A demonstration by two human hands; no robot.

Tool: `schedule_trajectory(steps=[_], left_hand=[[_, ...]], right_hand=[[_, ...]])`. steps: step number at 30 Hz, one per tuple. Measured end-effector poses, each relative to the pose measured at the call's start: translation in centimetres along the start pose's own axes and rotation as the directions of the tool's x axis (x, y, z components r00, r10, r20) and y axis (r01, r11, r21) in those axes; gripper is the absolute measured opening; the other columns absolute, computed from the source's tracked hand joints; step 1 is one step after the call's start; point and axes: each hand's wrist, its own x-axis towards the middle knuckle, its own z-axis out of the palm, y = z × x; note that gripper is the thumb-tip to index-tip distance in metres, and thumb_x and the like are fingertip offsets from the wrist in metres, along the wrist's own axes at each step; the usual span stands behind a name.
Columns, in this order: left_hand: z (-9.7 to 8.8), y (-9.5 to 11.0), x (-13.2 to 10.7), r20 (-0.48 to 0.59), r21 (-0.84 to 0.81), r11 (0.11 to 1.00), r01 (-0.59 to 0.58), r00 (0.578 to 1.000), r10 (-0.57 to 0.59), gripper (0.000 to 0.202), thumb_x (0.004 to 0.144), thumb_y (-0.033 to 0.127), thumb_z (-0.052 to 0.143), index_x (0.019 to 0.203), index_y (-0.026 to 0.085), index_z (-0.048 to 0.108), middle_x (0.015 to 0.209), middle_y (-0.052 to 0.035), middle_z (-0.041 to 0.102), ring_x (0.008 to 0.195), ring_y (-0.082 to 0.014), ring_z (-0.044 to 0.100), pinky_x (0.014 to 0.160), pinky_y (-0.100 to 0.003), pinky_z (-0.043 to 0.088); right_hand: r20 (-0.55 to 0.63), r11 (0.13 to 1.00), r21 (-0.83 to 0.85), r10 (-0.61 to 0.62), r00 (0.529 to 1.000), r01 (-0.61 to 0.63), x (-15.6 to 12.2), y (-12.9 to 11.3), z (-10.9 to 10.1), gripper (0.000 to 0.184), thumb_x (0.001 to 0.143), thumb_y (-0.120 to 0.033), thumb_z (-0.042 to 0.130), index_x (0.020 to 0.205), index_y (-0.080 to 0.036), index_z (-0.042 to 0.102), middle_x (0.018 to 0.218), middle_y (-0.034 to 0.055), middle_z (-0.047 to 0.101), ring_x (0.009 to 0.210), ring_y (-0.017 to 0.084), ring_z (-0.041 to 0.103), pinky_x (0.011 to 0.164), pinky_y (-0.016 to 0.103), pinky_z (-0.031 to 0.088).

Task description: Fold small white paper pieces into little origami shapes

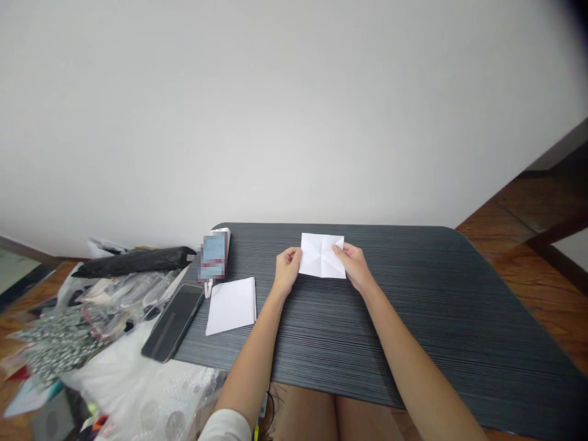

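A small white square of creased paper point(321, 254) lies near the far side of the dark ribbed table point(413, 318). My left hand point(287, 269) pinches its left edge with curled fingers. My right hand point(353, 264) grips its right edge, thumb on top of the sheet. Fold lines cross the paper diagonally and through its middle.
A stack of white paper point(232, 304) lies left of my hands, with a dark phone point(173, 321) overhanging the table's left edge and a white device with a blurred screen point(215, 254) behind it. Plastic bags point(92, 318) and a black bag point(133, 261) clutter the floor at left.
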Motion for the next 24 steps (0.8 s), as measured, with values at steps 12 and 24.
schedule_trajectory(steps=[12,24], left_hand=[[0.02,-0.31,0.06,-0.042,-0.043,0.998,0.042,0.998,-0.044,0.016,0.067,0.028,0.056,0.067,0.012,0.059,0.061,0.0013,0.059,0.052,-0.0072,0.049,0.050,-0.018,0.036],[0.47,0.21,-0.31,0.027,-0.097,0.995,0.026,0.999,-0.024,0.044,0.062,0.031,0.065,0.099,0.013,0.050,0.073,-0.0055,0.068,0.058,-0.0135,0.060,0.053,-0.022,0.045]], right_hand=[[0.029,0.999,0.026,-0.040,0.999,0.039,0.07,0.30,0.06,0.039,0.060,-0.040,0.068,0.089,-0.014,0.062,0.080,0.0068,0.069,0.066,0.020,0.064,0.063,0.033,0.050],[0.062,0.997,-0.039,-0.056,0.996,0.059,-0.25,0.00,0.46,0.041,0.063,-0.043,0.064,0.093,-0.015,0.060,0.079,0.0064,0.069,0.063,0.019,0.063,0.059,0.032,0.051]])
